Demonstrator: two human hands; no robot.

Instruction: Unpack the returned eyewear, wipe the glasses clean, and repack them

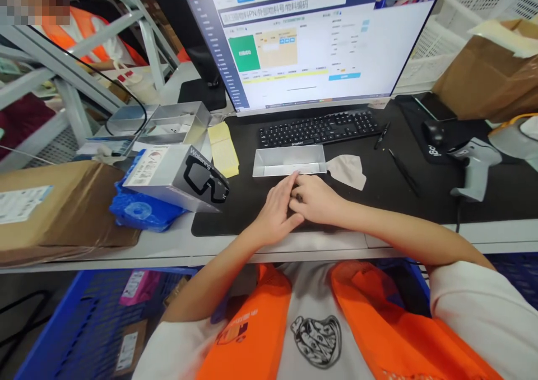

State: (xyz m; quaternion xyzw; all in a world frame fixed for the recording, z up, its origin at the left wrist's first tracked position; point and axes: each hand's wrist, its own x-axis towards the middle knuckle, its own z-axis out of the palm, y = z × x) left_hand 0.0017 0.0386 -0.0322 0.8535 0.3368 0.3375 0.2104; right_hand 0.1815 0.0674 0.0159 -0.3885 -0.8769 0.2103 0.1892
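In the head view, we see our left hand (pixel 275 211) and right hand (pixel 316 199) meeting near the centre of the frame, the left's fingers nearly straight and together, the right's curled against them; whether they pinch the small dark spot between them, we cannot tell. Just beyond the fingertips, at centre, lies the open silver tray (pixel 290 156), with a pale cloth pouch (pixel 349 171) beside its right end. Left of centre, a goggle-printed box (pixel 168 175) rests tilted on blue wrapping (pixel 147 214) on our bench (pixel 239 248); a keyboard (pixel 319 129) sits above the tray.
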